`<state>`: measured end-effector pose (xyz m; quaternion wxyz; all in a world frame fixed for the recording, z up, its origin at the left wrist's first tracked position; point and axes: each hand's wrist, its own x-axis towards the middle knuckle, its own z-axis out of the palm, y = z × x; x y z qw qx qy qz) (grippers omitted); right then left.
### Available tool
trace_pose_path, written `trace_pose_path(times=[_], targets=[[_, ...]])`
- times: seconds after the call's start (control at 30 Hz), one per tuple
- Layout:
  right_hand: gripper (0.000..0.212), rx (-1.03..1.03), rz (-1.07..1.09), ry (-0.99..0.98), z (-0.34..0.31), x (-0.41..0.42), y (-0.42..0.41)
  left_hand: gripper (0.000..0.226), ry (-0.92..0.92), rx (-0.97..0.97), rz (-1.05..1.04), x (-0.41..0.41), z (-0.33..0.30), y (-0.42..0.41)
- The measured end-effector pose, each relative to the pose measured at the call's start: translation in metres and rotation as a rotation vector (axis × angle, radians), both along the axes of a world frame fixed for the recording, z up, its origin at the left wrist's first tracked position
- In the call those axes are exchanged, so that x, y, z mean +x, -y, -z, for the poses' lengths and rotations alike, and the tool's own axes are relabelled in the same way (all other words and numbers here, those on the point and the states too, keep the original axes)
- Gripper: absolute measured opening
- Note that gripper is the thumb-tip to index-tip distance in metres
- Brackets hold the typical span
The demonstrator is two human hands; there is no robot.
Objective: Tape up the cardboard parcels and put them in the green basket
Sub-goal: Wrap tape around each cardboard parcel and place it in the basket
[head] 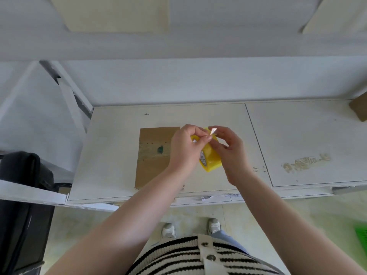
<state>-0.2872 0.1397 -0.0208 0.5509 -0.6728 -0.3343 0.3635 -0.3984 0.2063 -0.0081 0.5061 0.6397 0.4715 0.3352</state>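
Bare table (297, 135) is seen right of the parcel (154, 155); the tape roll (211, 158) is gripped by the left hand (184, 149), its end pinched by the right hand (231, 153).

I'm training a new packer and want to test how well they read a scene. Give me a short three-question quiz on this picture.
1. True or false: the tape roll is lying on the table, untouched.
2. Which hand picks at the loose tape end: A left hand, B right hand, C neither?
3. Fill in: the cardboard parcel lies flat on the ____.

Key
1. False: both hands hold it above the parcel.
2. B, the right hand's fingertips pinch it.
3. Table.
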Motion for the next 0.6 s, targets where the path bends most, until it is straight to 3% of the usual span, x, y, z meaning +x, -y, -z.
trace_pose_path(times=[0.17, 0.3, 0.43, 0.6], targets=[[0.007, -0.037, 0.013, -0.146, -0.002, -0.005, -0.003, 0.01, -0.038, 0.059, 0.023, -0.009, -0.006, -0.009], [0.013, -0.102, 0.081, -0.303, -0.008, -0.009, -0.011, 0.015, -0.064, 0.128, 0.019, -0.012, -0.008, -0.006], [0.014, -0.161, 0.06, -0.316, -0.01, -0.008, -0.012, 0.052, -0.065, 0.136, 0.03, -0.016, -0.013, -0.01], [0.011, -0.16, 0.025, -0.3, -0.015, -0.004, -0.017, 0.012, -0.159, 0.303, 0.129, -0.016, -0.019, -0.011]])
